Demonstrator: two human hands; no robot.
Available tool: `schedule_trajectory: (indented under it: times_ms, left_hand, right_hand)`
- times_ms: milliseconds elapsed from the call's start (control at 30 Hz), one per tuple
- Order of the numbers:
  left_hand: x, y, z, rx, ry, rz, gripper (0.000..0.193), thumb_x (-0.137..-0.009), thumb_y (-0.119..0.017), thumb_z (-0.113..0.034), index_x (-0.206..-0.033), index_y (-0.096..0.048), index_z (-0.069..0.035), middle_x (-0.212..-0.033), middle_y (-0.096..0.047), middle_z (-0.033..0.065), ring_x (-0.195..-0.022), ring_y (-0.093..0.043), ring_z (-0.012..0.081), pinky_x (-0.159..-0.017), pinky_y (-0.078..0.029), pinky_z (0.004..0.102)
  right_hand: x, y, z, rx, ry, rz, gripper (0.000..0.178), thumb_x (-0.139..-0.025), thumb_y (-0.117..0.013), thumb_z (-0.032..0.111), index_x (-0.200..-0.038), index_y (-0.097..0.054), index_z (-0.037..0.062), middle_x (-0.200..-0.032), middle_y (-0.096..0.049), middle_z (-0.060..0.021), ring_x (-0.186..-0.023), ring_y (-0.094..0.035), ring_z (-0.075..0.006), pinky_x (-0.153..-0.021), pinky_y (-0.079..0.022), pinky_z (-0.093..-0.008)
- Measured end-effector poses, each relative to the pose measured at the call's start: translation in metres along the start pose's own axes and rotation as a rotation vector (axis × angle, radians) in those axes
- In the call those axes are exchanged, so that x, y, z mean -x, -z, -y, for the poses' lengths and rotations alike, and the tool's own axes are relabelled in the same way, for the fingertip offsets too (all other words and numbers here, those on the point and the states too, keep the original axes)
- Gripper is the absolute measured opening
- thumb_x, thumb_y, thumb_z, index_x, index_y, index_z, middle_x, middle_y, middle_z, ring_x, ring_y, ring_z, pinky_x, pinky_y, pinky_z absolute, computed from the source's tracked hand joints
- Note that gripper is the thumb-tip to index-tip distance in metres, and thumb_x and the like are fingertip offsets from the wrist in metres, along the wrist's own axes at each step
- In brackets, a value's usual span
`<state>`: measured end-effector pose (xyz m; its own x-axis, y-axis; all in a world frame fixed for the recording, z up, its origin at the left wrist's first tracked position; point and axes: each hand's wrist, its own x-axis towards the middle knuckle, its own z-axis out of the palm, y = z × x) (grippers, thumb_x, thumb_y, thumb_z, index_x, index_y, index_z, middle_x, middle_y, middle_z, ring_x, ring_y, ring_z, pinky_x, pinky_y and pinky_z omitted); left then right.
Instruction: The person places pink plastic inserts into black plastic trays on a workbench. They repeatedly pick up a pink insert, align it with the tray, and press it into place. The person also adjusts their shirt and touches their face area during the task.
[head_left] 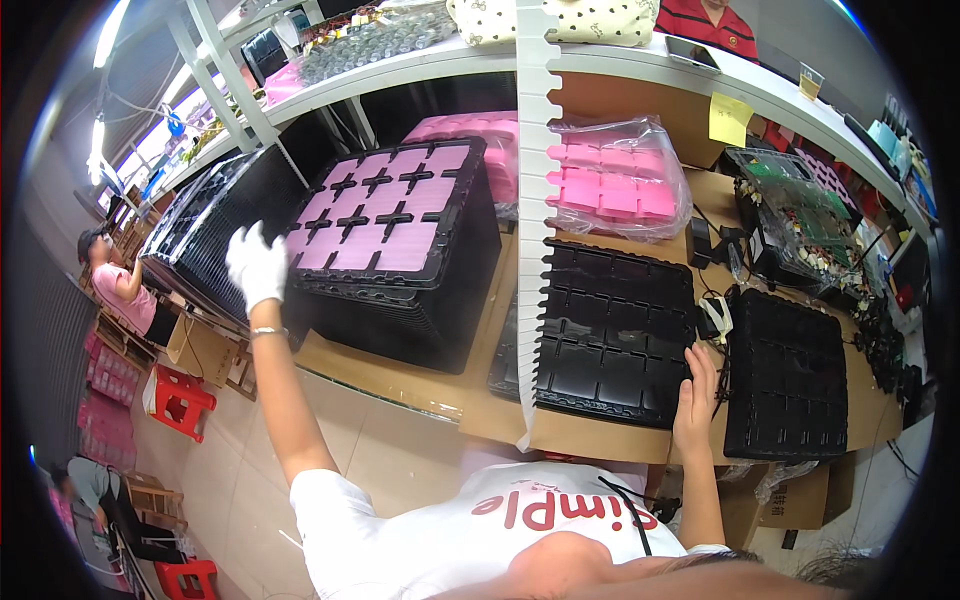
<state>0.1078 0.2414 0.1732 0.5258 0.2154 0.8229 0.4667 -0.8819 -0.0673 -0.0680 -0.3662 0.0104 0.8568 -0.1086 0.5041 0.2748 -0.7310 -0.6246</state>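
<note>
My left hand, in a white glove, is raised with its fingers apart and nothing in it. It is at the left side of a tall stack of black plastic trays; whether it touches them I cannot tell. Pink foam sheets fill the compartments of the top tray, between black cross-shaped dividers. My right hand is bare, its fingers stretched along the right edge of a black compartment tray on the bench. A second black tray lies just right of that hand.
Another black tray stack stands at the far left. Pink trays in clear plastic lie behind the middle tray. A white notched post rises before the shelf. Circuit boards and cables crowd the right. Red stools and people are at left.
</note>
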Motion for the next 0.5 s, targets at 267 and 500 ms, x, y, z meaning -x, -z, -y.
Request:
schedule_trajectory:
  times_ms: [267,500]
  left_hand:
    - [0.044,0.114,-0.156,0.772,-0.946,0.581,0.039,-0.089,-0.065,-0.033,-0.121,-0.064,-0.010,-0.147,-0.042,0.0211,-0.132,-0.045,0.0331,-0.110,-0.035,0.0384]
    - [0.065,0.129,-0.136,0.726,-0.782,0.534,0.035,-0.091,-0.063,-0.028,-0.122,-0.064,-0.012,-0.143,-0.048,0.0196,-0.126,-0.051,0.0356,-0.106,-0.037,0.0533]
  right_hand:
    - [-0.019,-0.015,0.025,-0.040,0.075,0.081,0.041,-0.101,-0.038,0.022,-0.134,-0.050,-0.0006,-0.145,-0.041,-0.0173,-0.138,-0.033,-0.0355,-0.114,-0.024,-0.0457]
    - [-0.002,-0.006,0.006,-0.138,-0.031,0.039,0.040,-0.102,-0.038,0.022,-0.131,-0.053,-0.0008,-0.142,-0.045,-0.0170,-0.137,-0.036,-0.0345,-0.114,-0.025,-0.0444]
